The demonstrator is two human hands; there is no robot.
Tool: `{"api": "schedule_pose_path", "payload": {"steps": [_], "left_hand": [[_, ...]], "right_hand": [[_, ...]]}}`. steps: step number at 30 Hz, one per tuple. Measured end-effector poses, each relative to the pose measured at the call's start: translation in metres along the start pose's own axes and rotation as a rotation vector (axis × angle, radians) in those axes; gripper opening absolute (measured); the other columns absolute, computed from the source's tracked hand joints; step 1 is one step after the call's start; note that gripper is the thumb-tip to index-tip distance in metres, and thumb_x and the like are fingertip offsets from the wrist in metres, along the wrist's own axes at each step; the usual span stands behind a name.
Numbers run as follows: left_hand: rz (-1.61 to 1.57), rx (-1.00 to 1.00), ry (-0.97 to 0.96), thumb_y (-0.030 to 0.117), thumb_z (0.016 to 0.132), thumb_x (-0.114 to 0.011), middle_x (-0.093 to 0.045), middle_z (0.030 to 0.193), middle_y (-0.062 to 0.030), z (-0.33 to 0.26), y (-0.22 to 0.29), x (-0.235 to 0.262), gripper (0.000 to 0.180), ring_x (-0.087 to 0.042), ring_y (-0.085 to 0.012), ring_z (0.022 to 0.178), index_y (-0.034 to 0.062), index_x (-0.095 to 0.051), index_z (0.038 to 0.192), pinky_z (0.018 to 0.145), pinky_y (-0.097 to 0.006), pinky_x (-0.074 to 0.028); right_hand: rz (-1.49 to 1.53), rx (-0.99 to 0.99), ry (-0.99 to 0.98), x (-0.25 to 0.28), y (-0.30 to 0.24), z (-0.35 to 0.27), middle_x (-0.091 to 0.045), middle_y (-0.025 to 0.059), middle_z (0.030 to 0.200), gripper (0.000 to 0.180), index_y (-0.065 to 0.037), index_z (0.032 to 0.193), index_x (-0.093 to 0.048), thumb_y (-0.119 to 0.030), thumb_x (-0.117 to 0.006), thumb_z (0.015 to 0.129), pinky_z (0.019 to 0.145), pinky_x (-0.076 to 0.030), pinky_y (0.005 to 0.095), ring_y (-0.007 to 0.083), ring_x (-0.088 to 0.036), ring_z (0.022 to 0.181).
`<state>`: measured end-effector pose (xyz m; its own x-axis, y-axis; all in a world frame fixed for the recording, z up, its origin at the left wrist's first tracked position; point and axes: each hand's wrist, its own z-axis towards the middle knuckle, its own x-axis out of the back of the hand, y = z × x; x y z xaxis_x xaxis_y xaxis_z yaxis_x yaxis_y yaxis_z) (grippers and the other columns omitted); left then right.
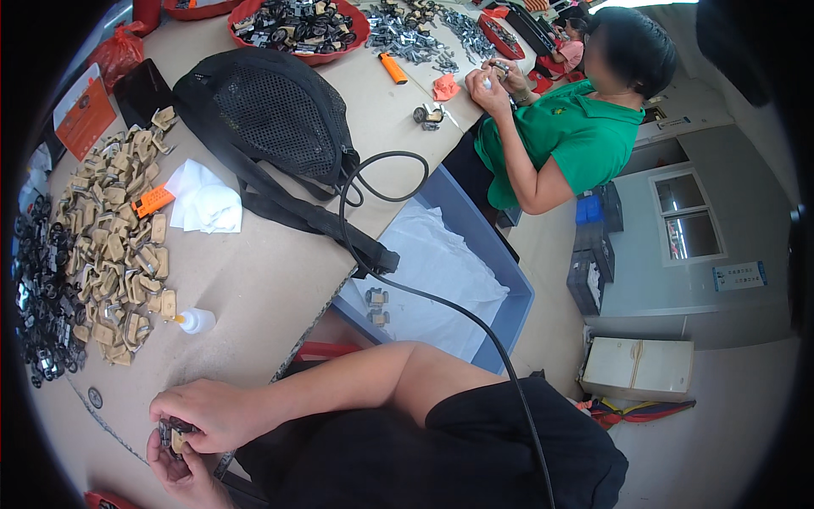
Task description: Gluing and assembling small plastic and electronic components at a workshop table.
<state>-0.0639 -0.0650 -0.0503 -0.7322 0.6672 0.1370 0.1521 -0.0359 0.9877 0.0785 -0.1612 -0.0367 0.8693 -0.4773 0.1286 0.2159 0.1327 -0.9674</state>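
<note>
My right hand [206, 413] and my left hand [181, 475] meet at the near edge of the tan worktable [263, 280]. Together they pinch a small part [176, 438] made of dark metal and a tan piece. The right forearm reaches in from the right, above my black clothing. The left hand comes up from the lower edge, its fingers curled under the part. A heap of tan pieces [114, 246] lies on the table to the left, with a pile of black metal parts [38, 293] beside it. A small clear squeeze bottle [197, 320] lies next to the heap.
A black mesh bag [271, 114], white cloth [205, 204] and an orange tool [153, 201] lie on the table. A black cable [441, 310] crosses a blue crate lined with white plastic [483, 246]. A person in a green shirt [577, 136] works at the far end near red trays [297, 30].
</note>
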Motion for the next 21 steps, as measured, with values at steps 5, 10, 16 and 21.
{"api": "schedule_pose_path", "payload": {"steps": [5,10,16,21], "left_hand": [[0.000,0.031,0.013,-0.001,0.085,-0.052,-0.055,0.101,-0.0107,-0.0022,0.0009,0.0002,0.038,-0.054,-0.0133,0.091,-0.0016,-0.042,0.121,0.080,-0.025,-0.044],[0.018,0.036,0.004,-0.001,0.085,-0.052,-0.055,0.103,-0.0104,-0.0018,0.0001,0.0015,0.039,-0.054,-0.0136,0.091,-0.0015,-0.042,0.122,0.080,-0.025,-0.044],[0.043,0.033,-0.008,0.000,0.085,-0.052,-0.054,0.105,-0.0119,-0.0008,-0.0013,0.0028,0.038,-0.053,-0.0146,0.093,-0.0023,-0.042,0.121,0.081,-0.026,-0.044],[0.057,-0.025,0.058,0.000,0.086,-0.051,-0.054,0.105,-0.0125,-0.0021,-0.0013,0.0013,0.036,-0.054,-0.0158,0.095,-0.0027,-0.042,0.120,0.082,-0.027,-0.044]], "right_hand": [[0.018,-0.019,-0.016,-0.0004,0.0008,-0.0008,-0.053,0.0135,0.089,0.040,-0.003,0.105,-0.043,-0.003,-0.058,0.068,0.068,-0.043,0.0408,0.0318,-0.055,0.081],[-0.007,0.003,0.001,-0.0020,0.0033,-0.0024,-0.053,0.0140,0.089,0.043,-0.003,0.109,-0.041,-0.003,-0.058,0.069,0.068,-0.043,0.0413,0.0324,-0.055,0.081],[0.013,-0.024,-0.036,0.0006,0.0023,-0.0016,-0.054,0.0144,0.089,0.044,-0.002,0.110,-0.040,-0.004,-0.059,0.070,0.069,-0.043,0.0411,0.0322,-0.055,0.081],[0.054,-0.042,0.015,-0.0045,0.0014,-0.0024,-0.054,0.0146,0.091,0.046,-0.001,0.110,-0.040,-0.006,-0.060,0.069,0.071,-0.044,0.0401,0.0310,-0.055,0.081]]}}
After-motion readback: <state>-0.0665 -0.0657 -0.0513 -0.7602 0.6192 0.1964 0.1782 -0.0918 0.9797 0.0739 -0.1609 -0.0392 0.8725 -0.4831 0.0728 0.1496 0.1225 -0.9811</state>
